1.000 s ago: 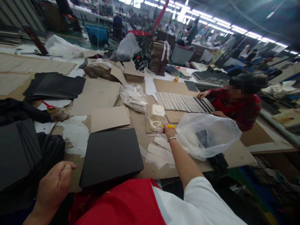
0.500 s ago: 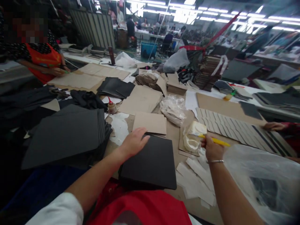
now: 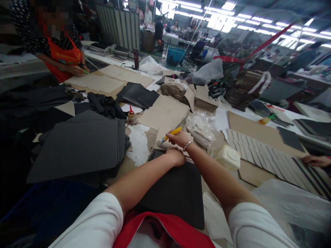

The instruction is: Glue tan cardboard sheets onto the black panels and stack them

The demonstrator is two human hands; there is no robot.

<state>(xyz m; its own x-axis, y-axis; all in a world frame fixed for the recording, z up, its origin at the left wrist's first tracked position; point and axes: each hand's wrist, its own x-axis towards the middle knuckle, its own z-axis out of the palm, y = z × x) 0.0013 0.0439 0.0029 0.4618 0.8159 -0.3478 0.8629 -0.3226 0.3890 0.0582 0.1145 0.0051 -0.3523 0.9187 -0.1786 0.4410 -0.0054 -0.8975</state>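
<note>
A paintbrush with a yellow handle (image 3: 177,131) is in my right hand (image 3: 180,138), fingers closed round it. Its bristles touch the left part of a tan board (image 3: 161,132) on a small stack. Just below, my left hand (image 3: 176,157) rests at the near edge of that board. The left fingers are mostly hidden behind my right hand and wrist. Nearest to me lies a stack of black boards (image 3: 176,193), partly under my left forearm. A pale, glue-smeared square tub (image 3: 229,157) stands to the right of my right forearm.
Large dark sheets (image 3: 85,148) are piled at left, near a small bottle with a red tip (image 3: 132,116). Clear plastic wrap (image 3: 200,125) lies beyond my hands. Striped panels (image 3: 258,155) lie at right by another person's hand (image 3: 317,160). A co-worker in an orange apron (image 3: 64,53) stands far left.
My right hand has carried the paintbrush left from the tub to the tan board. My left hand has slid right to the board's near edge. The view has shifted slightly.
</note>
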